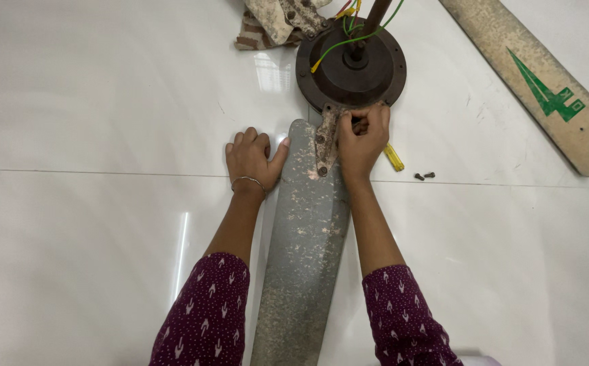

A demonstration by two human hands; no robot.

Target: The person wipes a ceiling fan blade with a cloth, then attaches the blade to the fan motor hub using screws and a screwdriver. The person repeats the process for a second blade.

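Just beneath the right hand [362,139] fingers lies the blade bracket [326,144].

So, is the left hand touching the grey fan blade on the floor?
Touching. The head view shows the left hand resting on the floor with its thumb pressed against the left edge of the grey fan blade; no gap is visible.

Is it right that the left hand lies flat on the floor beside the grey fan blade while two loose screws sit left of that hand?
Not quite. The head view shows the screws lying right of the right hand, near the yellow tool. The left hand does rest beside the fan blade.
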